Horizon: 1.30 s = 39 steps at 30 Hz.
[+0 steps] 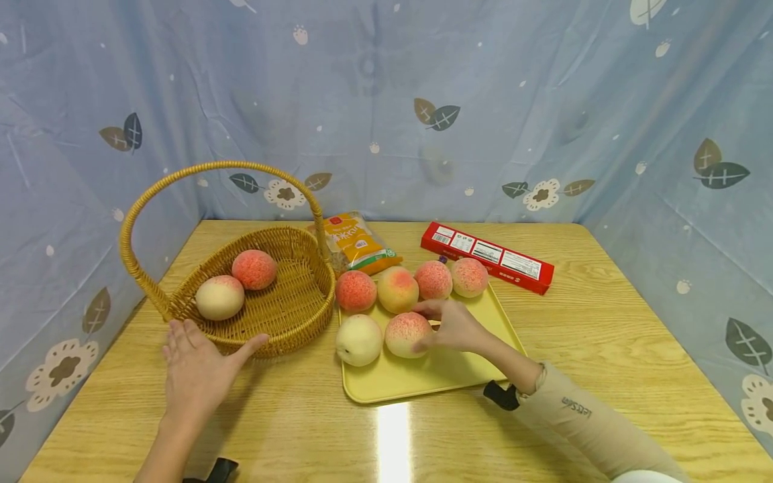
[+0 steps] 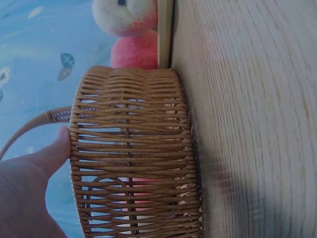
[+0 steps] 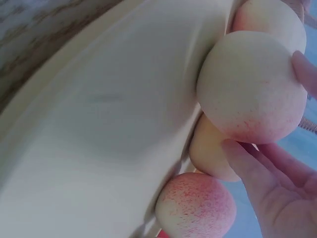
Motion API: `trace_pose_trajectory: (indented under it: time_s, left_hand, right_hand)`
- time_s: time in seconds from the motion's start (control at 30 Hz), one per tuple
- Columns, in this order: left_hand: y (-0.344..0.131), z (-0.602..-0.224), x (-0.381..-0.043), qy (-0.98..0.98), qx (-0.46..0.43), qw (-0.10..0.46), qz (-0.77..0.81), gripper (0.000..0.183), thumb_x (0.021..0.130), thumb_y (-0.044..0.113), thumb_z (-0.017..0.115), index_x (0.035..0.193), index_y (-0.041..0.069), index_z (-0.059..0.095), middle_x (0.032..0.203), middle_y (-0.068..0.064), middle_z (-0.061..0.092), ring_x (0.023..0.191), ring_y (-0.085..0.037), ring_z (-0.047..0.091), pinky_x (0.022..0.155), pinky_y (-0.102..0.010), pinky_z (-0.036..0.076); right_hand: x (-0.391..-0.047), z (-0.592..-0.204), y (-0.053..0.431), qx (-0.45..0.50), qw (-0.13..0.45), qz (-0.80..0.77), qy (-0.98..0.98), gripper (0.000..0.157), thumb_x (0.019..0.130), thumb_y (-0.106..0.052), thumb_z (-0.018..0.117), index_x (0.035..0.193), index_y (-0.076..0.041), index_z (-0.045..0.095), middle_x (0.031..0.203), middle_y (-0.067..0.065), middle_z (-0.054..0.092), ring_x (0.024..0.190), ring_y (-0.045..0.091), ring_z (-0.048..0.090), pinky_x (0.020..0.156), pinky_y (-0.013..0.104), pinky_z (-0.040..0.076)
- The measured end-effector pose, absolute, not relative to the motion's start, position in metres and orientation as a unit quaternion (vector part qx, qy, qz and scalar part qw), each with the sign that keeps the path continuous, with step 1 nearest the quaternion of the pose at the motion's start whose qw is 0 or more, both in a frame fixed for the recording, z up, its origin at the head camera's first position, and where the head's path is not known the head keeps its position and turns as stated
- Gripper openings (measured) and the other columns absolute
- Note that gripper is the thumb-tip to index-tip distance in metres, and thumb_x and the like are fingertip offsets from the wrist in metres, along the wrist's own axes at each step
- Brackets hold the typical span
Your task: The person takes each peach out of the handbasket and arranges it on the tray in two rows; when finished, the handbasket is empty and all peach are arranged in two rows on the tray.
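My right hand [image 1: 455, 327] holds a red-speckled peach [image 1: 403, 337] at the front of the yellow tray [image 1: 398, 386], thumb and fingers around its right side. In the right wrist view the same peach [image 3: 250, 89] shows pale with a pink lower edge. Left of it on the tray sits a pale peach [image 1: 359, 340]. My left hand [image 1: 199, 376] lies at the near left rim of the wicker basket [image 1: 302, 339], fingers straight and thumb spread along the rim. Inside the basket are a red peach [image 1: 254, 270] and a pale peach with a pink top [image 1: 220, 298].
Along the tray's back edge stand several more peaches, among them a yellow-orange one [image 1: 398, 290]. Behind them lie an orange-labelled food bag [image 1: 356, 241] and a long red box [image 1: 486, 257]. The basket's tall handle [image 1: 226, 166] arches over it. A patterned curtain [image 1: 374, 121] encloses the table.
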<state>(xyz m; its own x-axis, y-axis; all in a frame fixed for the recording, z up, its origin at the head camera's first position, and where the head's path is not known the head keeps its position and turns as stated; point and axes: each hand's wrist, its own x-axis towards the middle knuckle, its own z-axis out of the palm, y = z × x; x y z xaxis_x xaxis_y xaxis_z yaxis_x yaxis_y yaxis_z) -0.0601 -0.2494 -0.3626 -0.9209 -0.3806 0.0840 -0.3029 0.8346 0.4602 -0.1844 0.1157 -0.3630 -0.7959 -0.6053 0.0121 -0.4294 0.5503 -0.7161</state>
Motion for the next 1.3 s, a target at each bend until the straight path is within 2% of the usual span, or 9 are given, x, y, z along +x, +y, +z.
trace_pose_trajectory:
  time_s: [0.27,0.57,0.83,1.1,1.3]
  left_hand:
    - [-0.249,-0.362,-0.061,-0.953,0.191,0.069,-0.223,0.13,0.082,0.073,0.056,0.137,-0.03,-0.001,0.143,-0.049,-0.007,0.136,-0.061,0.0,0.111,-0.064,0.003]
    - [-0.249,-0.363,-0.06,-0.954,0.179,0.095,-0.222,0.128,0.083,0.072,0.055,0.136,-0.032,0.002,0.141,-0.052,-0.004,0.133,-0.065,0.003,0.11,-0.066,0.005]
    - [-0.249,-0.362,-0.06,-0.954,0.179,0.092,-0.223,0.129,0.083,0.072,0.055,0.136,-0.032,0.002,0.141,-0.052,-0.005,0.133,-0.065,0.003,0.11,-0.066,0.005]
    - [-0.249,-0.362,-0.059,-0.953,0.181,0.088,-0.226,0.129,0.083,0.072,0.055,0.136,-0.032,0.001,0.141,-0.052,-0.006,0.133,-0.065,0.002,0.11,-0.066,0.003]
    - [-0.249,-0.362,-0.06,-0.953,0.183,0.081,-0.228,0.129,0.083,0.073,0.054,0.136,-0.031,0.0,0.142,-0.051,-0.008,0.134,-0.063,-0.001,0.11,-0.065,0.003]
  right_hand:
    - [-0.186,-0.363,0.112,-0.301,0.139,-0.361,0.872,0.063,0.069,-0.011,0.087,0.124,0.008,0.061,0.122,0.022,0.063,0.117,0.038,0.058,0.095,0.042,0.05]
    - [-0.186,-0.364,0.11,-0.311,0.126,-0.379,0.863,0.062,0.069,-0.008,0.084,0.122,0.011,0.06,0.122,0.024,0.063,0.117,0.039,0.058,0.094,0.042,0.05]
    - [-0.189,-0.366,0.114,-0.293,0.16,-0.402,0.853,0.064,0.075,-0.012,0.083,0.128,0.01,0.057,0.128,0.025,0.059,0.121,0.04,0.055,0.096,0.044,0.049]
    - [-0.191,-0.355,0.112,-0.304,0.159,-0.363,0.866,0.068,0.075,-0.017,0.084,0.13,0.011,0.055,0.129,0.025,0.058,0.121,0.039,0.055,0.099,0.045,0.046]
    - [-0.197,-0.332,0.11,-0.288,0.176,-0.403,0.851,0.069,0.081,-0.015,0.08,0.136,0.012,0.048,0.138,0.027,0.05,0.126,0.041,0.05,0.102,0.046,0.044]
